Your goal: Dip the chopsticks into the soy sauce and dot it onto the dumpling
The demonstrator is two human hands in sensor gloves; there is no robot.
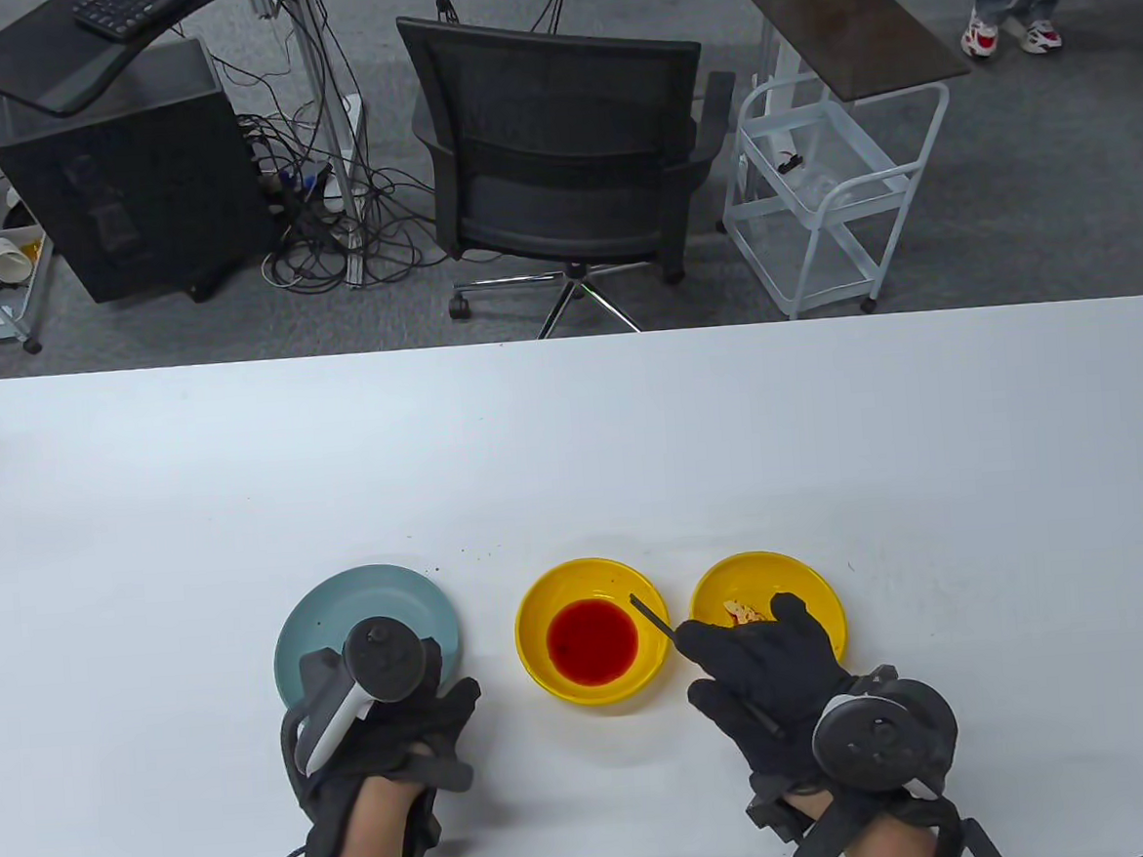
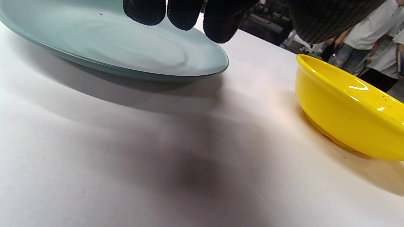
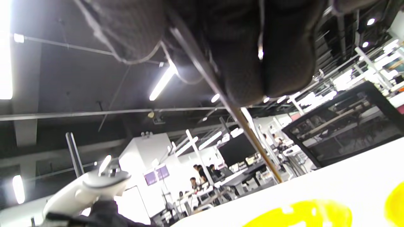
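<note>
Right hand grips the chopsticks between the two yellow bowls; shaft runs up-left, tip over the sauce bowl's right rim, red soy sauce just left. Dumpling bowl just right. Left hand holds nothing, fingers curled, resting at blue plate.

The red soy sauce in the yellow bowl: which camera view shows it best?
The table view: it looks straight down on the red soy sauce pooled in the middle yellow bowl. The left wrist view shows only that bowl's outer wall and rim, no sauce. The right wrist view catches only a blurred yellow rim.
</note>
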